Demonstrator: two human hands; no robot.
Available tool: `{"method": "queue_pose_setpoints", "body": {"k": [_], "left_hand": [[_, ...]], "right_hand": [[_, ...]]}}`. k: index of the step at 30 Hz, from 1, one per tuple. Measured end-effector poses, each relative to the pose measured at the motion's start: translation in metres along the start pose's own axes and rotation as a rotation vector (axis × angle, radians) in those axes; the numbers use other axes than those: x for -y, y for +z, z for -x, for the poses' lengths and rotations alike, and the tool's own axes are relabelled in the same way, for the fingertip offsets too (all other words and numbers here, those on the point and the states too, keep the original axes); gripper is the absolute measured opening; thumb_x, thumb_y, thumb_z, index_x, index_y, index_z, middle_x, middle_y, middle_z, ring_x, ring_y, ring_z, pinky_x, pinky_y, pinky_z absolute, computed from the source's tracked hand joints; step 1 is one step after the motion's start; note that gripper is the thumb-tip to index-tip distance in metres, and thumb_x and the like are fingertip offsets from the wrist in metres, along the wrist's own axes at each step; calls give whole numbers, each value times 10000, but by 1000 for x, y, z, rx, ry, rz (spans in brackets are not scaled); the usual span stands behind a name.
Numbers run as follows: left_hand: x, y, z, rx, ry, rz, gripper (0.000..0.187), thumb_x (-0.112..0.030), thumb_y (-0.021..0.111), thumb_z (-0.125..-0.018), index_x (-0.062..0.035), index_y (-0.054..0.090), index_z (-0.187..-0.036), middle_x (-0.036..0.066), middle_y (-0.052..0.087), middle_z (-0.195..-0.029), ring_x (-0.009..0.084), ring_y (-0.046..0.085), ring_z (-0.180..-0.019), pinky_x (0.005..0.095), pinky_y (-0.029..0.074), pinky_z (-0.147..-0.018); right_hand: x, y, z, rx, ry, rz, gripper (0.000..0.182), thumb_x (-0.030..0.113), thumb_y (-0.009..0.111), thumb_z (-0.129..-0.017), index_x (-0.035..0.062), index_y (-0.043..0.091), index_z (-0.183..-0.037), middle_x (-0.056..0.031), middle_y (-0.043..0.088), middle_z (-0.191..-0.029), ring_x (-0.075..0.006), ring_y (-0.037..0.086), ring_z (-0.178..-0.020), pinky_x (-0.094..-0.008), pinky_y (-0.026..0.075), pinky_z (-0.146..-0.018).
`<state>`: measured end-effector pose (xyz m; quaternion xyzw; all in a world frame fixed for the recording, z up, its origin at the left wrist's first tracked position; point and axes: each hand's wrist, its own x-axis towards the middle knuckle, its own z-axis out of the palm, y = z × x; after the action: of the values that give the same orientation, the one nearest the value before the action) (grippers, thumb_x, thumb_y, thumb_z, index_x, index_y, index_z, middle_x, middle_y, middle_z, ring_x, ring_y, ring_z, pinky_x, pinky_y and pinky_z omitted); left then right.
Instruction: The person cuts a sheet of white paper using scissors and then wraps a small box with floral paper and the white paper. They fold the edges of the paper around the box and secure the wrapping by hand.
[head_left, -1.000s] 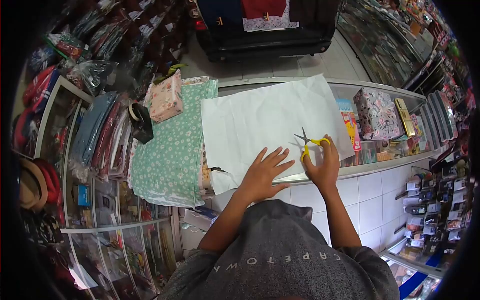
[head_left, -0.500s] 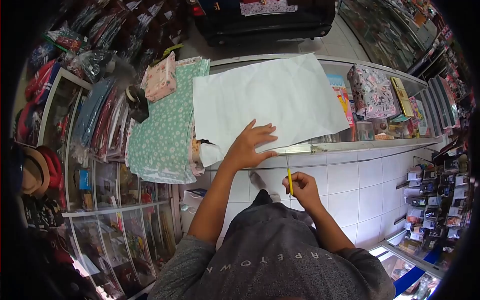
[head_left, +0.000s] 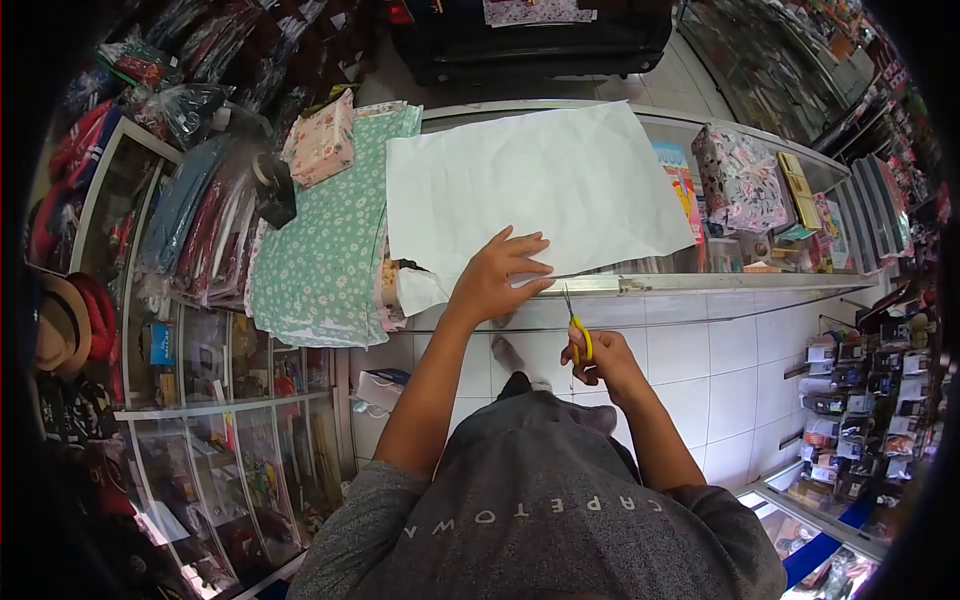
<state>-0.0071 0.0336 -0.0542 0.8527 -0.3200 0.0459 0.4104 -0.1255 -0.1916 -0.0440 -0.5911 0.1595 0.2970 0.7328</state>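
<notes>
At the left I have the green flowered sheets (head_left: 310, 250) piled on the counter (head_left: 740, 284), with the tape dispenser (head_left: 274, 190) at their left edge and a small peach flowered box (head_left: 320, 140) on top; to their right the white paper (head_left: 530, 190) lies spread over the counter, its near left corner ragged and hanging a little past the edge; I judge the step in hand to be trimming that paper, with one hand steadying it and the other readying the blades. The left hand (head_left: 497, 280) rests palm down on the paper's near edge, fingers fanned, thumb out to the right; it grasps nothing that I can see and seems only to press; its forearm reaches up from the lower left. Right of it, the yellow-handled scissors (head_left: 576, 323) point away from the body, tips near the paper's near edge, though I cannot tell whether they touch; the right hand (head_left: 608, 362) grips their handles, fingers curled, wrist bent inward, out in front of the counter; a cut from here would, I reckon, call for lining the blades up with the edge while the left hand keeps the paper flat.
</notes>
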Motion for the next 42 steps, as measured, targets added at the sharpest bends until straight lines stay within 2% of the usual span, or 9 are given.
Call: {"method": "queue_pose_setpoints", "body": {"k": [4, 12, 20, 42], "left_hand": [[0, 0, 1, -18, 12, 11, 143, -219, 810, -836, -127, 810, -946, 69, 726, -1231, 233, 621, -1262, 499, 355, -1199], [-1, 0, 3, -50, 44, 16, 118, -203, 800, -848, -103, 790, -910, 62, 748, -1147, 236, 651, -1219, 513, 389, -1172], [-1, 2, 3, -58, 74, 8, 149, -175, 816, -837, -83, 782, -950, 56, 770, -1084, 240, 688, -1166, 533, 399, -1163], [-1, 3, 3, -69, 99, -3, 103, -170, 774, -874, -95, 775, -945, 28, 779, -1031, 205, 695, -1142, 507, 417, -1150]], "right_hand": [[4, 0, -14, -20, 12, 12, 513, 520, 732, -917, 56, 653, -712, -32, 646, -699, -71, 442, -481, -239, 292, -454], [20, 2, -24, -16, 37, -10, 528, 553, 733, -904, 68, 654, -710, -47, 653, -676, -85, 437, -463, -257, 296, -447], [29, -1, -27, -39, 43, 25, 517, 554, 743, -894, 81, 661, -702, -49, 659, -663, -85, 426, -446, -251, 294, -445], [38, -5, -23, 10, 50, 65, 456, 482, 757, -912, 105, 643, -680, -18, 623, -646, -63, 367, -434, -247, 233, -438]]}}
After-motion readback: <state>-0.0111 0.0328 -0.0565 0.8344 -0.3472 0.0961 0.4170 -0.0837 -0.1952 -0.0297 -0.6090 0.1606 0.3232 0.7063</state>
